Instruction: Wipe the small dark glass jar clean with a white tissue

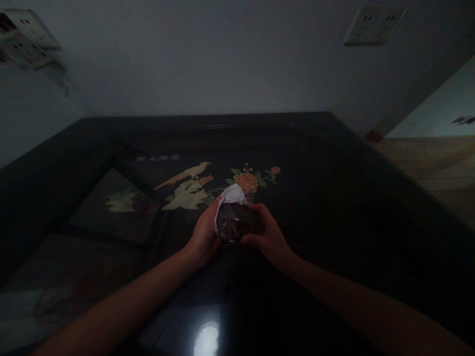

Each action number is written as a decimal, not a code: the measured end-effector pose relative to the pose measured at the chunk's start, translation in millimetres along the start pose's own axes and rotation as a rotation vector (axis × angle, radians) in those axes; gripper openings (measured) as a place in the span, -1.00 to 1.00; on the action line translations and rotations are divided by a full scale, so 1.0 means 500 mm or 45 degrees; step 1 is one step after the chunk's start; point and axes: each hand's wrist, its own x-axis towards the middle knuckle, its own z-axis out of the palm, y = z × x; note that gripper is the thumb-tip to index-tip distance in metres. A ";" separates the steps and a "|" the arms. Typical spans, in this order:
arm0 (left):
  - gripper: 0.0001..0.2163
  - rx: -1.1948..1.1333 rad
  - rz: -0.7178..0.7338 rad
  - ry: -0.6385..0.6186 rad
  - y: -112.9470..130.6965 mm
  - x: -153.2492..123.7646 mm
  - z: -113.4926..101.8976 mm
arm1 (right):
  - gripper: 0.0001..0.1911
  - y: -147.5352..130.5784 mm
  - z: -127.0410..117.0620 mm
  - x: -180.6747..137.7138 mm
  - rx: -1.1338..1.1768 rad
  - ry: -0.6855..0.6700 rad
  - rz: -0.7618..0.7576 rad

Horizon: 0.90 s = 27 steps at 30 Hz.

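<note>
Between my two hands is a dark, shiny package (233, 223) that looks wrapped in clear film. A crumpled white wrapper (233, 195) with touches of red sticks up along its far and left edge. My left hand (204, 233) is closed around the left side, its fingers mostly hidden behind the wrapper. On the right side, my right hand (269, 237) grips the package with the thumb in front and the fingers over the top. The dim light hides what is inside the package.
Below my hands is a dark glossy tabletop (315, 163) decorated with a bird (191, 173) and a flower (247, 183). A pale wall (208, 64) stands behind it, with sockets (375, 24) at right and a power strip (27, 39) at left. Wooden floor (438, 168) shows at right.
</note>
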 end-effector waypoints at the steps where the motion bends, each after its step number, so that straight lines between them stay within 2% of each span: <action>1: -0.66 0.023 0.015 0.006 -0.002 0.002 -0.002 | -0.31 -0.001 0.000 0.001 0.013 0.007 0.010; 7: -0.62 0.356 0.257 0.070 -0.010 0.012 -0.025 | -0.39 -0.006 -0.004 0.008 0.025 0.151 -0.034; 12: -0.65 0.778 0.565 -0.140 0.009 0.006 -0.037 | -0.38 -0.003 -0.005 0.009 0.031 0.230 -0.073; 15: -0.69 1.011 0.769 -0.170 0.015 0.000 -0.037 | -0.37 -0.005 -0.005 0.009 0.015 0.211 -0.068; 18: -0.68 1.101 0.944 -0.205 0.007 -0.002 -0.036 | -0.38 -0.009 -0.003 0.008 -0.051 0.171 -0.059; 24: -0.69 1.066 0.967 -0.196 -0.013 -0.001 -0.033 | -0.34 -0.008 0.005 0.002 -0.078 0.123 -0.057; 27: -0.70 1.216 1.096 -0.230 -0.010 0.000 -0.036 | -0.34 -0.007 0.007 -0.001 -0.102 0.126 -0.051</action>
